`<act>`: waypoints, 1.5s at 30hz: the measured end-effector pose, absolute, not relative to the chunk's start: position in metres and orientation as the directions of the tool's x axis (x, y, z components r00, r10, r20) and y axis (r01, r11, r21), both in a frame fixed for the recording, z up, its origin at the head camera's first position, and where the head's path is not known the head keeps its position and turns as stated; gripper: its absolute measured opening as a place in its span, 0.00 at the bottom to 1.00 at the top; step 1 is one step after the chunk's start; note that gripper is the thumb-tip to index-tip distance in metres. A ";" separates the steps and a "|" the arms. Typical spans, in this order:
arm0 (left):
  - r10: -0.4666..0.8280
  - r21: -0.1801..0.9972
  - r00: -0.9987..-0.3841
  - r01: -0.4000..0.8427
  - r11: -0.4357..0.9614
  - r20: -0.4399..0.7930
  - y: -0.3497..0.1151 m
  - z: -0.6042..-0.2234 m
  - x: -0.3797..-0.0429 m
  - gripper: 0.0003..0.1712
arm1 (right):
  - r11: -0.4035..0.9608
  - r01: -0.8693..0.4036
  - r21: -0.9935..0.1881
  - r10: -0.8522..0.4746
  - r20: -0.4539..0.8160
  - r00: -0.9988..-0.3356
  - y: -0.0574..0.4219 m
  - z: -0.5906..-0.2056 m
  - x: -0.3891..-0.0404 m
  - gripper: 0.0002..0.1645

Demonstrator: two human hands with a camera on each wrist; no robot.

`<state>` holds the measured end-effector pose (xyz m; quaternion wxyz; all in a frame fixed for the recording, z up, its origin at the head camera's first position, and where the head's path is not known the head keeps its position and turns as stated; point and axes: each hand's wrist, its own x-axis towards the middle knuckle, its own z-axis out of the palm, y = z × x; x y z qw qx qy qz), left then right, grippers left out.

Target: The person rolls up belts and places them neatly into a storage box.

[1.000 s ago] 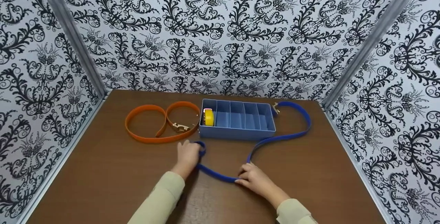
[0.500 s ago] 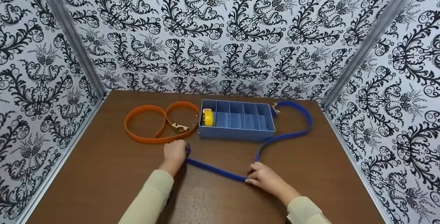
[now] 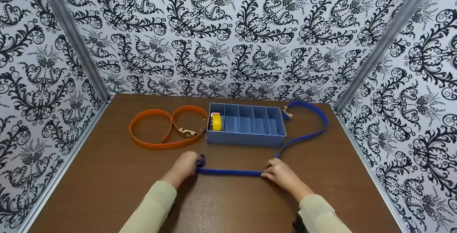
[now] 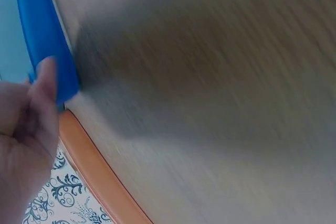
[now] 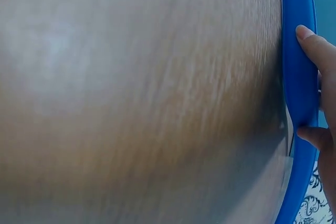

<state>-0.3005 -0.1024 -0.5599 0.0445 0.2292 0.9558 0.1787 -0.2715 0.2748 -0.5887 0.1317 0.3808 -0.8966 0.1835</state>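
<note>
Left hand (image 3: 186,162) and right hand (image 3: 282,174) both pinch blue belt (image 3: 228,172); overpulling could snag its buckle (image 3: 287,112) on tray (image 3: 246,139).

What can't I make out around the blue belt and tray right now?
Head: the stretch of blue belt inside the left grip, hidden by that grip.
Head: the blue belt's buckle, too small for detail.
Head: the yellow thing in the tray, too small to identify.
Left wrist: part of the left grip, cut off by the left edge.
Right wrist: part of the right grip, cut off by the right edge.
</note>
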 end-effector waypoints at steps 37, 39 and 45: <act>0.796 0.161 -0.598 0.797 0.581 0.089 -0.122 -0.578 -0.290 0.05 | 0.776 -0.581 -0.246 -0.496 0.332 -0.803 0.265 -0.590 -0.288 0.11; 0.809 0.148 -0.582 0.810 0.568 0.082 -0.123 -0.577 -0.290 0.06 | 0.780 -0.578 -0.239 -0.492 0.335 -0.803 0.264 -0.590 -0.288 0.11; 0.805 0.151 -0.586 0.807 0.571 0.091 -0.120 -0.573 -0.289 0.16 | 0.788 -0.565 -0.245 -0.475 0.342 -0.811 0.264 -0.591 -0.288 0.11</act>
